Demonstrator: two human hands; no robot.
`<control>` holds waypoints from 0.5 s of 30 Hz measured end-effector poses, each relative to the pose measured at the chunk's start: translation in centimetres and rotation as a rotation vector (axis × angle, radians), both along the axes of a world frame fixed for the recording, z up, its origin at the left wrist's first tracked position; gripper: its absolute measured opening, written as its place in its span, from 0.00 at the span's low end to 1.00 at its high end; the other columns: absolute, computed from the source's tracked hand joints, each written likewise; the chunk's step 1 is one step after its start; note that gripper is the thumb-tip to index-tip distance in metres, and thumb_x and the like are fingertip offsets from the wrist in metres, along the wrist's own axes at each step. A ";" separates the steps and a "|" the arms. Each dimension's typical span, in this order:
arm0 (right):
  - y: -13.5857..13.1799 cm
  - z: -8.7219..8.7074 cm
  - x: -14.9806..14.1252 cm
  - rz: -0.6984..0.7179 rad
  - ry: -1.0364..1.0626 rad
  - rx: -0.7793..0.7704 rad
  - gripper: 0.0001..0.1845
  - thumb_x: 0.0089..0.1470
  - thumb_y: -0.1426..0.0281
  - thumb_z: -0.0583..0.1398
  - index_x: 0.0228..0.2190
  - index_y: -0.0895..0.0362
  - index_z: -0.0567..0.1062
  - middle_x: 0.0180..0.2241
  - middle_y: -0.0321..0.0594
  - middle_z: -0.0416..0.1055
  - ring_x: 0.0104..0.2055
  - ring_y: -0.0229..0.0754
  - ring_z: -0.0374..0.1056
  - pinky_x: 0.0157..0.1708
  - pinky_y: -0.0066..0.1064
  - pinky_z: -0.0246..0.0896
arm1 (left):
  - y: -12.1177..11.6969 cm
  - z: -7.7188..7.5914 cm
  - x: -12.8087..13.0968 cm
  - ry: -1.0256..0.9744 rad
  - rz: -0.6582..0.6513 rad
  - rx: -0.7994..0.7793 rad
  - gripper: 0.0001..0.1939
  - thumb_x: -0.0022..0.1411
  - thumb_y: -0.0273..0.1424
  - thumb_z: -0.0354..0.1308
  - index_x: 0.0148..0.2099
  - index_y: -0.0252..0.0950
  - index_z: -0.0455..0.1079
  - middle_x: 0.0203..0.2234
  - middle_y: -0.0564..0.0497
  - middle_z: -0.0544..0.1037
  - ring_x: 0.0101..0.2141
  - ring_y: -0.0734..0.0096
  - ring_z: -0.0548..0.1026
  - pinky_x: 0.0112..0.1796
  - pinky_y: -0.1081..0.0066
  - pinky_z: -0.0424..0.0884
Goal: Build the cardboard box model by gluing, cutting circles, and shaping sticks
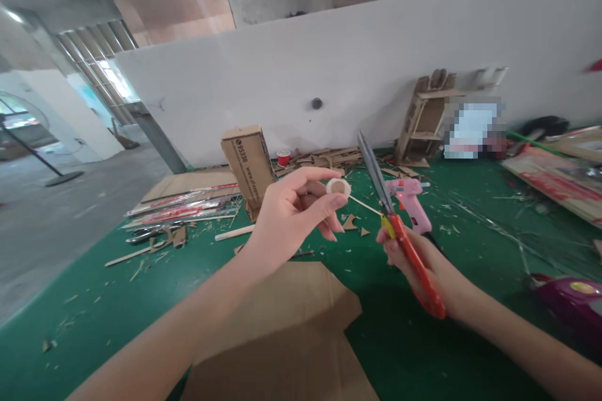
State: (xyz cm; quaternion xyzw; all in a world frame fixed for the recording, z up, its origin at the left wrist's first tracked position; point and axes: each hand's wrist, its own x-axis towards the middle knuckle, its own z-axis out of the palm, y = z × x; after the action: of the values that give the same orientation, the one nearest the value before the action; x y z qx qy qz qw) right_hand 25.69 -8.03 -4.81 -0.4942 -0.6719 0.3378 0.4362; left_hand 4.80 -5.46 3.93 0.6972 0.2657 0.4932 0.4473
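Observation:
My left hand [301, 203] pinches a small round piece [338, 187] with a pale rim and a brown, cardboard-like centre between thumb and fingertips. A pair of scissors [414, 263] with red handles is in my right hand [423, 254], its grey blades pointing up and away. A thin pale stick [365, 205] spans from beside the round piece to the fingers of my right hand; whether they grip it is unclear. Under both hands lies a cut cardboard sheet [291, 307]. Just behind the right hand is a pink glue gun [411, 200].
A cardboard box [249, 166] stands beyond my left hand, near a red cup [283, 158]. Plastic-wrapped strips [188, 203] lie left. A cardboard structure [426, 116] stands against the white wall [263, 88]. A purple object [571, 301] sits right on the green table [141, 319].

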 end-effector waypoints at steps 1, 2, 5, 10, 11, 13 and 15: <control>0.0 -0.1 0.1 -0.008 -0.002 -0.005 0.22 0.55 0.47 0.51 0.30 0.54 0.65 0.25 0.36 0.61 0.25 0.37 0.59 0.25 0.30 0.61 | 0.0 -0.1 0.1 -0.016 -0.016 -0.019 0.13 0.58 0.32 0.61 0.46 0.37 0.68 0.21 0.58 0.71 0.19 0.79 0.74 0.20 0.79 0.73; 0.1 -0.2 0.2 -0.009 -0.006 -0.008 0.22 0.55 0.48 0.50 0.31 0.54 0.65 0.25 0.35 0.61 0.25 0.37 0.59 0.25 0.30 0.61 | 0.0 -0.2 0.1 -0.030 -0.032 -0.039 0.14 0.58 0.31 0.61 0.47 0.38 0.67 0.21 0.58 0.71 0.19 0.78 0.74 0.20 0.79 0.73; 0.2 -0.7 0.5 0.017 -0.035 -0.009 0.21 0.57 0.50 0.50 0.30 0.54 0.65 0.26 0.36 0.61 0.26 0.37 0.59 0.27 0.30 0.61 | 0.1 -0.7 0.3 -0.076 -0.090 -0.072 0.12 0.58 0.31 0.61 0.45 0.38 0.67 0.20 0.59 0.70 0.19 0.79 0.74 0.20 0.79 0.73; 0.1 -0.5 0.6 0.072 -0.088 0.000 0.19 0.58 0.52 0.50 0.32 0.55 0.64 0.28 0.36 0.61 0.27 0.37 0.58 0.28 0.29 0.60 | 0.2 -1.0 0.6 -0.118 -0.158 -0.067 0.13 0.55 0.29 0.63 0.44 0.36 0.68 0.25 0.56 0.73 0.23 0.75 0.77 0.21 0.78 0.76; 0.0 -0.4 0.6 0.088 -0.097 0.004 0.18 0.58 0.52 0.49 0.32 0.55 0.64 0.27 0.35 0.60 0.27 0.37 0.58 0.27 0.29 0.59 | 0.0 -0.9 0.6 -0.103 -0.156 -0.060 0.13 0.55 0.28 0.63 0.44 0.36 0.68 0.26 0.55 0.74 0.25 0.74 0.77 0.23 0.77 0.77; 0.0 -0.2 0.6 0.108 -0.108 0.009 0.18 0.59 0.53 0.49 0.32 0.55 0.63 0.27 0.35 0.60 0.27 0.36 0.57 0.27 0.29 0.58 | -0.3 -0.8 0.6 -0.061 -0.139 -0.040 0.13 0.55 0.27 0.62 0.44 0.36 0.67 0.27 0.55 0.74 0.27 0.73 0.78 0.25 0.76 0.78; 0.0 -0.1 0.5 0.110 -0.110 0.011 0.18 0.59 0.53 0.49 0.32 0.55 0.63 0.27 0.36 0.60 0.27 0.36 0.57 0.27 0.29 0.58 | -0.6 -0.6 0.5 -0.030 -0.113 -0.003 0.13 0.55 0.26 0.62 0.44 0.37 0.67 0.29 0.54 0.75 0.28 0.73 0.78 0.26 0.76 0.78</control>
State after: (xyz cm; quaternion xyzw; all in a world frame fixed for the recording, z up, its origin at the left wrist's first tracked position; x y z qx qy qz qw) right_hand 26.23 -8.06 -4.93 -0.4719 -0.7226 0.3299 0.3824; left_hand 5.31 -6.07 3.32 0.7029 0.2200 0.4771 0.4795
